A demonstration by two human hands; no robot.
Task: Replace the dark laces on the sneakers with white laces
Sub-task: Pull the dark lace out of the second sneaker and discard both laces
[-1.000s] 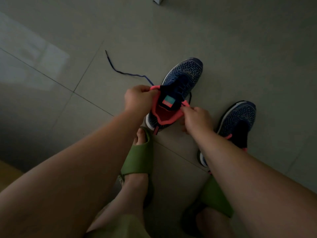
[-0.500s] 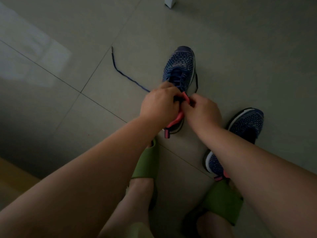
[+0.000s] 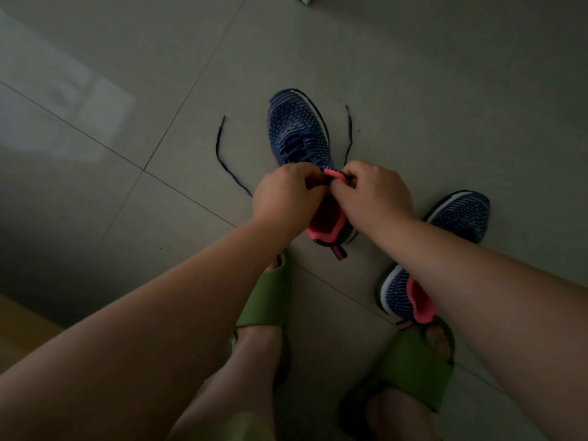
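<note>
Nearest the camera, two feet in green slides stand on the tiled floor: the left slide below the middle of the view, the right slide lower and to the right. Just past the right slide lies a second sneaker, blue knit with a pink lining, partly hidden under the right forearm and with no lace visible. Both forearms reach forward to the first sneaker, which lies toe away with its pink heel collar toward the feet. The left hand and the right hand meet over its pink tongue, each grip curled tight with fingertips pinching at the top of the tongue; exactly what is pinched, tongue or lace, cannot be told. The dark lace trails loose on the floor on both sides of the toe, one end left, the other right.
</note>
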